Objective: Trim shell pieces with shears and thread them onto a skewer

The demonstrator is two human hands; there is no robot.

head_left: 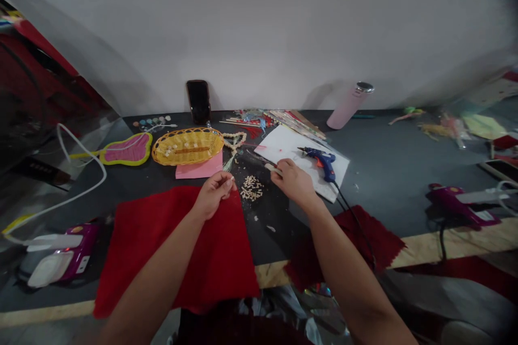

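My left hand (216, 191) is closed in a pinch over the red cloth (162, 242), with a small pale piece (232, 178) at its fingertips. A loose pile of short beige pieces (251, 188) lies on the dark table between my hands. My right hand (294, 180) is wrapped round a slim tool with a pale handle (273, 169); its thin dark end points away to the left, and its exact kind is unclear. That hand rests by the white sheet (279, 145). On the sheet, a blue glue gun (321, 159) lies to the right of my right hand.
A yellow woven basket (188, 146) holding several small pieces stands partly on pink paper (202, 168). A beaded string (234, 143) lies beside it. Behind are a phone (198, 101), thin sticks (297, 123) and a pink bottle (350, 105). The glue gun's cord (356, 218) runs beside my right forearm.
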